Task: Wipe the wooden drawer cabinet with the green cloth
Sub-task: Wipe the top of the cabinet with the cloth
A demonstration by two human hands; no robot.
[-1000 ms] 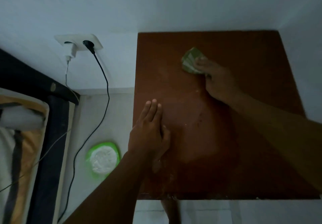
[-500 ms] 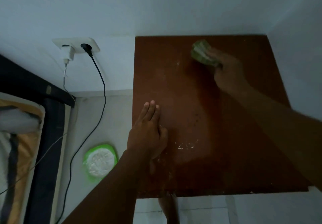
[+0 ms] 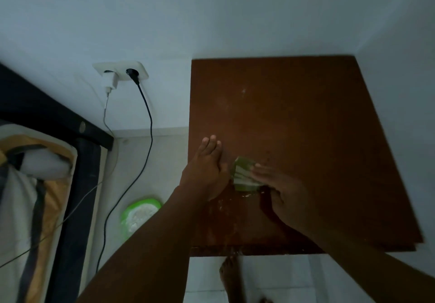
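Observation:
The reddish-brown wooden top of the drawer cabinet [image 3: 306,119] fills the middle and right of the head view, set into a white wall corner. A folded green cloth [image 3: 243,174] lies on the near left part of the top. My right hand [image 3: 282,189] presses down on the cloth, fingers over it, so only its left half shows. My left hand [image 3: 207,168] rests flat on the top at its left edge, fingers together and pointing away, just beside the cloth. White specks lie on the wood in front of the cloth.
A wall socket [image 3: 121,73] holds a white charger and a black plug whose cable [image 3: 146,137] hangs to the floor. A green lid or dish [image 3: 140,215] lies on the floor left of the cabinet. A bed [image 3: 35,196] is at far left. A bare foot [image 3: 231,276] stands below the cabinet's front edge.
My right hand has dragged the green cloth from the far middle of the top toward me and left, stopping beside my left hand. The left hand has stayed in place.

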